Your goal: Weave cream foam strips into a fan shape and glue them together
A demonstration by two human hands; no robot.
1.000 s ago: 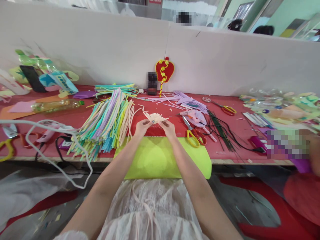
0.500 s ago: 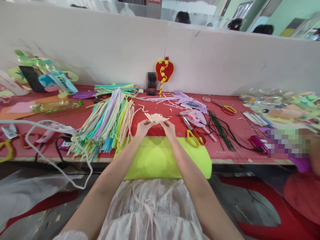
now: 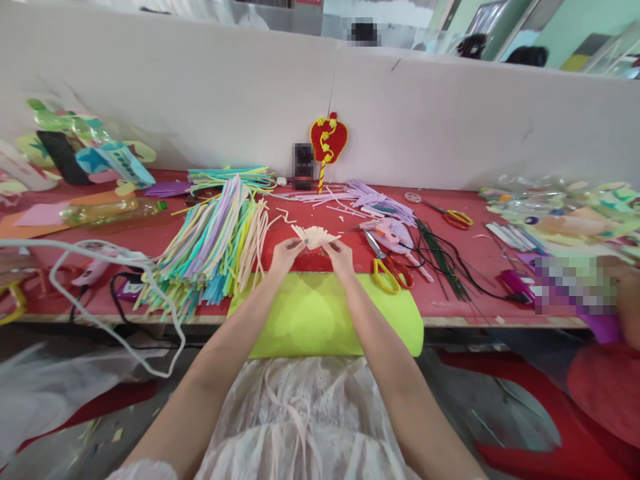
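Both of my hands are together over the red table, just beyond a yellow-green sheet (image 3: 320, 320). Between them is a pale cream piece of short chenille stems (pipe cleaners) (image 3: 317, 235), fanned out like a small row. My left hand (image 3: 289, 255) pinches its left side, and my right hand (image 3: 340, 256) pinches its right side. A stem end sticks out beyond the fingers on each side. The fingertips partly hide the lower edge of the piece.
Left of my hands lies a heap of coloured chenille stems (image 3: 215, 247). To the right are scissors (image 3: 385, 270), a pink glue gun (image 3: 387, 233), lilac stems (image 3: 383, 203) and dark green wires (image 3: 443, 260). A red apple decoration (image 3: 336, 141) stands behind. A white cable loop (image 3: 173, 313) hangs at left.
My hands stay almost in place, still pinching the cream stems, which have shifted very slightly right. At the far left, another person's hand now appears over the scissors.
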